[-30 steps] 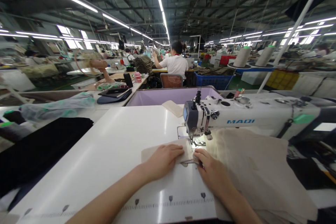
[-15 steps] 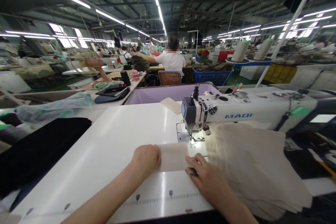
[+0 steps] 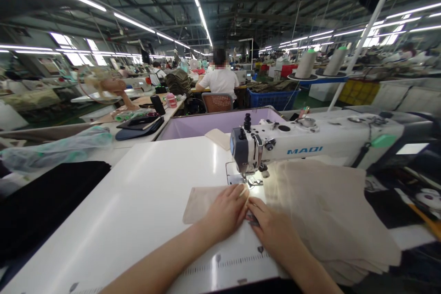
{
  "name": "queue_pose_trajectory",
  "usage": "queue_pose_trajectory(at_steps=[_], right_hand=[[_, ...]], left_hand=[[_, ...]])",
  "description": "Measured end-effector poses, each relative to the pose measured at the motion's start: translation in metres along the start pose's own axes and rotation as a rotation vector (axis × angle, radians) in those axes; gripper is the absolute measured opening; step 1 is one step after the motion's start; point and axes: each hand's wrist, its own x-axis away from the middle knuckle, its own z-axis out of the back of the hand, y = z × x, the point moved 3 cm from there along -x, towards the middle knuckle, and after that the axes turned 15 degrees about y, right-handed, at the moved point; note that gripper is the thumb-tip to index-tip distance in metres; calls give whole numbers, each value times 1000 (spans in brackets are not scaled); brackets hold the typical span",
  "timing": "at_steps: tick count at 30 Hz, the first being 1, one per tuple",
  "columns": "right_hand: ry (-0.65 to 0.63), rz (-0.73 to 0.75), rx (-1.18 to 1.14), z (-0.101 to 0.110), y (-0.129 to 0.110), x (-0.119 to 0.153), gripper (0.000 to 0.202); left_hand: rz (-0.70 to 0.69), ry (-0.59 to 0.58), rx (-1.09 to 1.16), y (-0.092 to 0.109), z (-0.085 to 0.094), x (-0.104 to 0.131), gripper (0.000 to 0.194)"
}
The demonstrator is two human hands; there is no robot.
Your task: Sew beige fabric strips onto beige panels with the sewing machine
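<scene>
A small rectangular piece of beige fabric [image 3: 200, 203] lies flat on the white sewing table, just in front of the sewing machine's needle area [image 3: 251, 180]. My left hand [image 3: 225, 209] rests over its right part, with the fingers closed at the right edge. Meeting those fingertips, my right hand [image 3: 270, 223] pinches the same edge. A small dark object [image 3: 253, 218] shows in my right palm; its kind is mostly hidden. The presser foot is just beyond my fingers, and the fabric's right edge is largely covered by them.
The machine arm [image 3: 310, 144] extends to the right. Beige fabric sheets [image 3: 320, 211] lie piled beneath and beside it. Behind the head is another beige piece [image 3: 218, 138], before a lilac bin [image 3: 196, 124]. Black cloth [image 3: 51, 202] lies left. A co-worker [image 3: 220, 80] sits ahead.
My left hand has moved right across the fabric, from its left end to its right edge beside my right hand. The view has shifted slightly. The co-worker's outstretched arm has drawn in.
</scene>
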Motion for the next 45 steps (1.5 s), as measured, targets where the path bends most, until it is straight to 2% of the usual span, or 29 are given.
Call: queue_pose_trajectory(at_steps=[7,20,29,33,39,42,45], right_hand=[[22,-32,9,3,1,-9,40],[66,-36,-1,1,4,-9,36],[73,-68,-14,3,2,-15,30],[59,-58,-38,3,3,-8,28],[24,-26,-63,0,4,8,42],[25,-40,-74,2,3,4,39],[31,-61,-73,6,3,-7,38]], left_hand=[[-5,14,80,-9,6,-9,28],[-25,24,70,-16,0,-8,33],[-47,42,61,-18,2,-10,34],[-66,15,28,-11,2,-3,35],[-136,-55,83,10,11,13,33],[-134,-50,128,10,16,10,29],[-119,-39,149,1,17,2,27]])
